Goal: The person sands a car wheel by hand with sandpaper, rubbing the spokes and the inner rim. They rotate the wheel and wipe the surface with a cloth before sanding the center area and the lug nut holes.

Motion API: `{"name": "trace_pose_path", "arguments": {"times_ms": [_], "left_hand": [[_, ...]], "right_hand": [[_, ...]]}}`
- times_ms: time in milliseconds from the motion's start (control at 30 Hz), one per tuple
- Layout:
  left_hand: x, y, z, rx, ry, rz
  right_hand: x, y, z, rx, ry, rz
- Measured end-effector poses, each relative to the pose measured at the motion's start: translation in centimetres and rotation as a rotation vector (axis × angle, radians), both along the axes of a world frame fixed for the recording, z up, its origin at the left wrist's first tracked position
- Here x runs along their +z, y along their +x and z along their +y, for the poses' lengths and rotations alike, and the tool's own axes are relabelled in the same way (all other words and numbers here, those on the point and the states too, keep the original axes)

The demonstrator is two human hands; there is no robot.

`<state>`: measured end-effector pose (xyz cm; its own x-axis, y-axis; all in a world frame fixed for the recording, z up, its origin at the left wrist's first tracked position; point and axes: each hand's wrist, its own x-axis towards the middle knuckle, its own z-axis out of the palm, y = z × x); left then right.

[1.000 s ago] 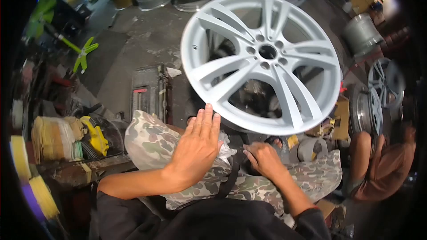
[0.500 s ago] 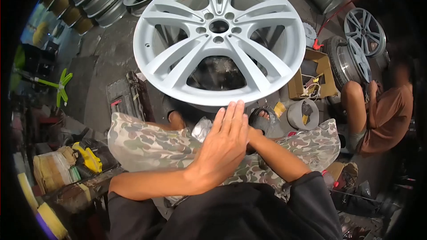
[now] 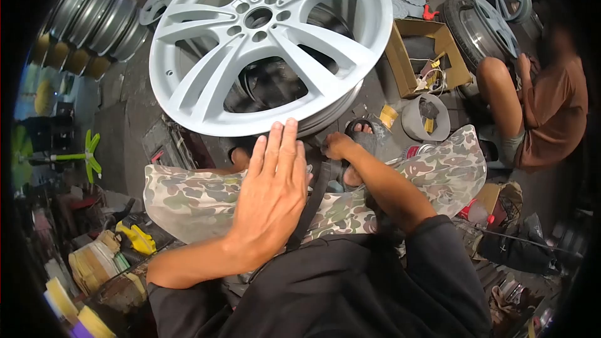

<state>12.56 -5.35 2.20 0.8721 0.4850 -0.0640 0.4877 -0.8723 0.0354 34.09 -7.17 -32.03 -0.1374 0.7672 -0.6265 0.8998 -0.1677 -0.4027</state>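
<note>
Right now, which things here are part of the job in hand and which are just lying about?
In hand:
- grey alloy wheel, lower rim by the left hand, fingers flat
- right hand, just below that rim

Lying about:
- cardboard box
- stacked rims
- wheels by another person
- yellow tool

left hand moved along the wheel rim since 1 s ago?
Yes. The left hand was at the rim's lower left, below the valve hole; now its fingertips touch the wheel at the rim's bottom, right of it.

Dim workshop light, brightest on the pale wheel rim (image 3: 263, 44). Fisheye bends the edges into black vignette; corners blur
</note>
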Motion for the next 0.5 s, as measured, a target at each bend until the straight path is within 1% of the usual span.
{"name": "trace_pose_path", "arguments": {"times_ms": [100, 200, 300, 367, 433, 467, 500], "left_hand": [[0.4, 0.0, 0.0, -0.02, 0.009, 0.034], [0.1, 0.8, -0.2, -0.014, -0.018, -0.014], [-0.2, 1.3, -0.2, -0.023, -0.015, -0.04], [-0.2, 1.7, -0.4, -0.038, -0.011, -0.031], [-0.2, 2.1, -0.4, -0.057, 0.018, -0.022], [-0.3, 2.4, -0.5, -0.068, 0.015, -0.028], [-0.4, 2.6, -0.6, -0.078, 0.012, -0.034]], "right_hand": [[-0.8, -0.2, -0.8, -0.014, 0.027, -0.013], [0.1, 0.0, -1.2, 0.007, 0.032, -0.013], [-1.0, 0.1, -1.5, -0.036, 0.101, -0.003], [-1.1, 0.1, -1.6, -0.027, 0.09, -0.009], [0.5, 0.1, -1.3, 0.034, -0.021, -0.045], [0.3, 0.1, -1.3, 0.035, -0.035, -0.062], [-4.1, -0.1, -1.6, 0.074, -0.005, -0.092]]}}
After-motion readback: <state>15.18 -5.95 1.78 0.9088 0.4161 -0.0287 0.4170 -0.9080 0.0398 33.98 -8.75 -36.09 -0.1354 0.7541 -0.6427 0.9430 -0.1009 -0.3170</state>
